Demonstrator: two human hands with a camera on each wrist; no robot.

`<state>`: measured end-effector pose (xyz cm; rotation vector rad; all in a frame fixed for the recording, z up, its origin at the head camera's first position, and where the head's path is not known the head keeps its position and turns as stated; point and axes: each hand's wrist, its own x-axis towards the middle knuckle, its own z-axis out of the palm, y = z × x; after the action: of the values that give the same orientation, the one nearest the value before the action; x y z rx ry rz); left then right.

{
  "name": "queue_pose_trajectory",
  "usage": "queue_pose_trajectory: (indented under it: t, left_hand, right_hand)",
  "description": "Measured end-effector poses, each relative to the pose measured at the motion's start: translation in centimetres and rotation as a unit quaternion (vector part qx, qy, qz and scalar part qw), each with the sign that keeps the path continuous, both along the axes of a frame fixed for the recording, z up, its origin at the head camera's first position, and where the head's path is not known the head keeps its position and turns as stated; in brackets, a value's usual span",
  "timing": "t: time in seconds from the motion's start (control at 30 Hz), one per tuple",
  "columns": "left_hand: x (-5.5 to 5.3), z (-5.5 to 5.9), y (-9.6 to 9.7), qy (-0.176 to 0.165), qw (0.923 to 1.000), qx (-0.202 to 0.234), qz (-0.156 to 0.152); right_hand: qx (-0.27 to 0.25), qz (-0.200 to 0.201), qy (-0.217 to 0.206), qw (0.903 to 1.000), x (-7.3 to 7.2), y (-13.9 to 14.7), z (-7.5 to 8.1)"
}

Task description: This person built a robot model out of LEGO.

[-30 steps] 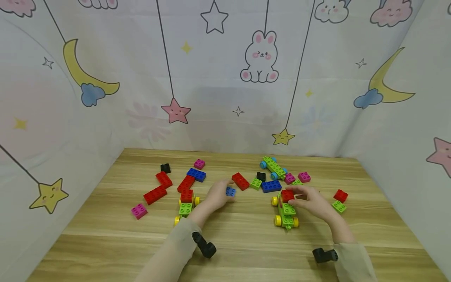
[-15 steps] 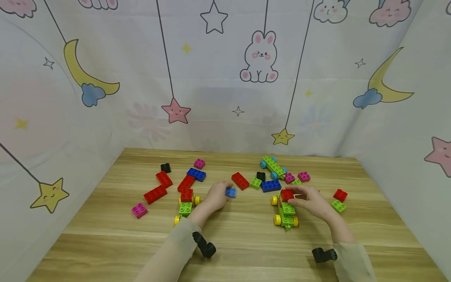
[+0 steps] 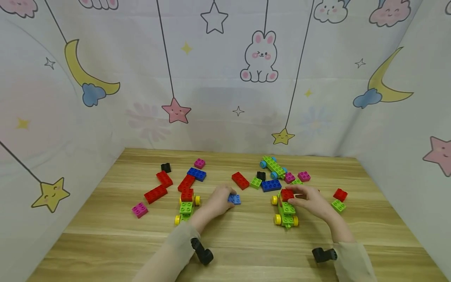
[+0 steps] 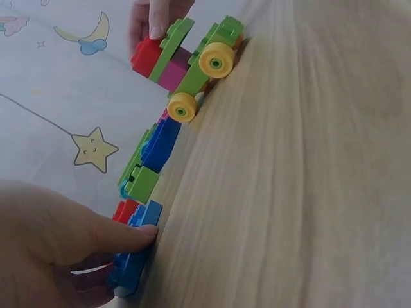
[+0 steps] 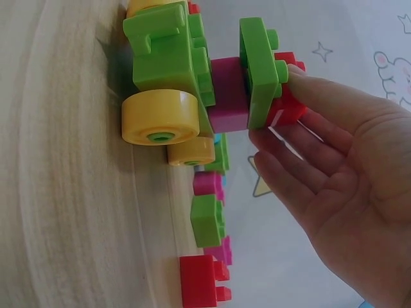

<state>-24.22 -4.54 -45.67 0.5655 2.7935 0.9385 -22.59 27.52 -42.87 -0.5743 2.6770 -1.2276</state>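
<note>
My left hand (image 3: 217, 200) pinches a light blue brick (image 3: 236, 199) low over the wooden table; in the left wrist view the thumb lies along the side of this blue brick (image 4: 135, 266). My right hand (image 3: 312, 199) holds the red brick (image 3: 287, 194) on top of a green toy car with yellow wheels (image 3: 288, 221). From the right wrist, the thumb is at the near side of the red brick (image 5: 289, 106) and the fingers are behind it. Beneath it sit a flat green brick (image 5: 258, 74) and a magenta brick (image 5: 228, 96), stacked on the car.
A similar car (image 3: 186, 208) stands by my left forearm, partly hidden. Loose red bricks (image 3: 155, 194) lie left, with a magenta brick (image 3: 139, 210). Farther back are a red brick (image 3: 240, 181), a dark blue brick (image 3: 271, 185) and a green base with blue wheels (image 3: 274, 167).
My left hand has drawn the light blue brick slightly toward me and to the right, and more of the brick shows. The right hand and its car have stayed in place.
</note>
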Motion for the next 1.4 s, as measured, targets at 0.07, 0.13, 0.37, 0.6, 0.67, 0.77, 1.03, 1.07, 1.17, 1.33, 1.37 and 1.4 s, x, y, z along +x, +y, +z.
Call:
queue_pose_trajectory:
  t: [0.07, 0.13, 0.37, 0.6, 0.67, 0.77, 1.03, 1.07, 1.17, 1.33, 1.37, 1.4]
  left_hand:
    - [0.5, 0.1, 0.1, -0.006, 0.9998, -0.004, -0.018]
    - [1.0, 0.1, 0.2, -0.012, 0.9993, -0.010, -0.034]
    - [3.1, 0.6, -0.1, -0.023, 0.9918, -0.021, -0.124]
    - [4.8, 0.9, -0.7, -0.052, 0.9772, -0.001, -0.206]
    - [5.3, 1.0, -0.9, -0.068, 0.9759, 0.003, -0.207]
    - [5.9, 1.1, -1.1, -0.082, 0.9739, 0.007, -0.212]
    - [6.6, 0.9, -1.4, -0.093, 0.9687, 0.009, -0.230]
    - [6.6, 0.8, -1.4, -0.095, 0.9688, 0.010, -0.229]
    - [6.6, 0.5, -1.5, -0.097, 0.9695, 0.012, -0.225]
    - [6.6, 0.3, -1.6, -0.099, 0.9695, 0.019, -0.223]
    - [6.6, 0.3, -1.6, -0.100, 0.9692, 0.020, -0.224]
    - [6.6, 0.2, -1.6, -0.102, 0.9689, 0.022, -0.225]
  right_hand:
    - [0.000, -0.002, -0.001, 1.0000, 0.0, 0.0, 0.0]
    - [0.001, -0.004, -0.002, 1.0000, 0.0, 0.0, 0.0]
    - [0.003, -0.001, 0.004, 1.0000, 0.1, 0.0, 0.0]
    - [0.005, -0.005, 0.007, 0.9999, 0.1, 0.0, 0.1]
    - [0.004, -0.005, 0.003, 1.0000, 0.1, -0.1, 0.1]
    - [0.003, -0.005, 0.000, 1.0000, 0.1, -0.1, 0.0]
    - [0.005, -0.010, 0.003, 0.9999, 0.3, -0.1, 0.1]
    - [0.006, -0.011, 0.003, 0.9999, 0.3, -0.2, 0.2]
    - [0.015, -0.015, 0.005, 0.9998, 0.4, -0.2, 0.2]
    - [0.018, -0.021, 0.012, 0.9996, 0.6, -0.4, 0.4]
    - [0.017, -0.022, 0.014, 0.9995, 0.7, -0.4, 0.5]
    - [0.016, -0.022, 0.017, 0.9995, 0.7, -0.4, 0.5]
